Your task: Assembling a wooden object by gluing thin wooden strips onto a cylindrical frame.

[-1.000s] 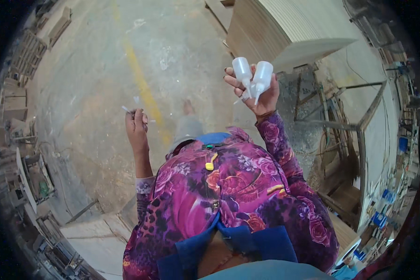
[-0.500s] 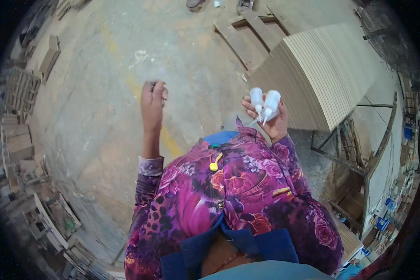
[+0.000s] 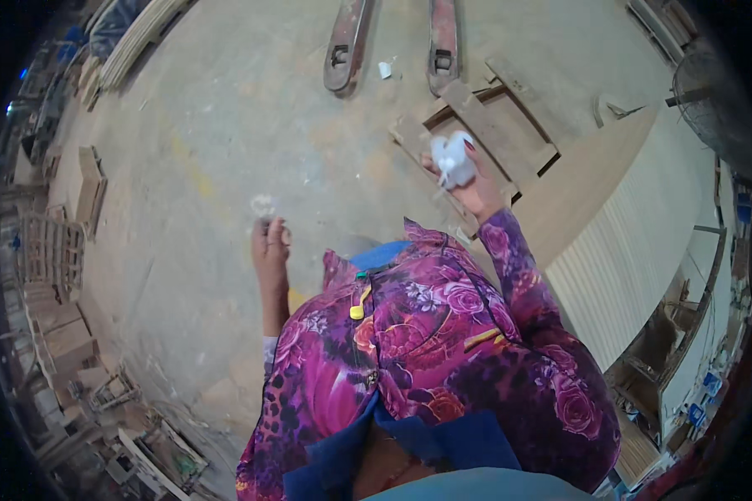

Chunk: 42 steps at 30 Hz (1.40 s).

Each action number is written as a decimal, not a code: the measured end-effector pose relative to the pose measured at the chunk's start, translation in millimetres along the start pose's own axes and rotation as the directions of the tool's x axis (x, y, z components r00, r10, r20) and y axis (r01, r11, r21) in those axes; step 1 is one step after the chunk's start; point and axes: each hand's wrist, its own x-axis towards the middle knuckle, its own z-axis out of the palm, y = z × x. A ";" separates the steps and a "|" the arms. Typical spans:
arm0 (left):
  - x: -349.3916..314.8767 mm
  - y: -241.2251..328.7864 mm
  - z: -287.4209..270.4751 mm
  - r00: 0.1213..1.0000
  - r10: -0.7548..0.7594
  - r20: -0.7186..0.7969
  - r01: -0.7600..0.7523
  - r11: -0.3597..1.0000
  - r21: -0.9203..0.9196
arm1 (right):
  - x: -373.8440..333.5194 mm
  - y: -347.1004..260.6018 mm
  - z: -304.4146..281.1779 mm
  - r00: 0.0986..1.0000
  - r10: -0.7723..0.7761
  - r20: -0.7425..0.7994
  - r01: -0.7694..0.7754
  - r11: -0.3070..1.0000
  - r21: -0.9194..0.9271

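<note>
My right hand [image 3: 480, 194] is closed round small white squeeze bottles [image 3: 454, 159] with thin nozzles, held out in front of me. The bottles are bunched together, and blur hides where one ends and another begins. To the left, my left hand [image 3: 271, 244] hangs over the floor with its fingers curled in. Nothing shows in it, and it touches nothing.
Beyond my right hand a wooden pallet [image 3: 510, 134] lies on the concrete floor. A tall stack of boards [image 3: 618, 230] stands at the right. Two pallet-jack forks [image 3: 444, 50] point toward me from the far side. Wooden pieces [image 3: 63, 330] line the left edge.
The view has moved forward; the forks and pallet show more fully. My right hand has risen a little with the bottles, and my left hand has dropped lower in the picture.
</note>
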 end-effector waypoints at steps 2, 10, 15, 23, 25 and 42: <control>71.5 47.5 16.5 0.999 0.018 -0.045 -0.018 1.000 0.003 | 73.8 -58.0 37.1 0.993 -0.029 0.111 0.028 0.999 0.015; -48.8 -148.7 -14.9 0.955 -0.181 -0.234 0.164 0.982 -0.089 | -29.7 40.0 -135.5 1.000 -0.002 -0.012 0.003 1.000 0.027; -66.3 -160.8 -55.2 0.968 0.020 -0.250 -0.034 0.998 -0.051 | -89.3 94.9 -177.3 0.989 0.073 -0.126 -0.060 0.993 0.104; 28.9 38.2 -43.2 0.891 0.453 0.008 -0.453 0.891 -0.042 | -82.5 68.4 -54.6 0.980 -0.126 -0.152 0.145 0.983 0.116; 20.2 19.2 -47.3 0.873 0.477 0.101 -0.487 0.860 0.154 | -100.6 81.3 -73.0 0.971 -0.036 -0.238 0.078 0.982 0.170; 677.0 232.9 244.2 0.961 0.169 0.220 -0.081 0.929 -0.362 | 426.6 -320.5 19.8 0.937 -0.244 -0.252 0.286 0.946 0.149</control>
